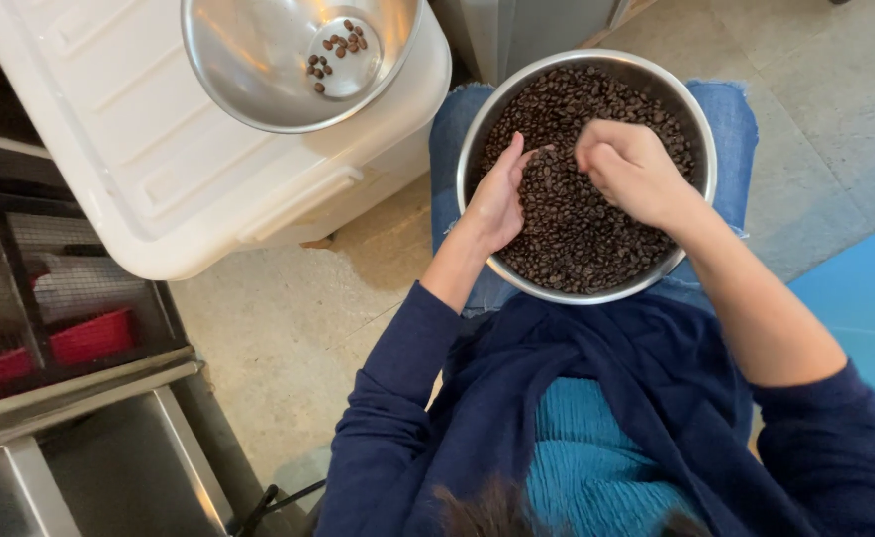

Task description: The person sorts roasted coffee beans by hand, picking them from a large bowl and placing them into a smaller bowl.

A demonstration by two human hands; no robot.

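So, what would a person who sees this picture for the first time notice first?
The eye goes first to the large round steel bowl on the person's lap, filled with dark brown roasted coffee beans, with the left hand and the right hand both in the beans. Next comes the second, smaller steel bowl at upper left, resting on a white plastic bin lid and holding only a few separated beans.
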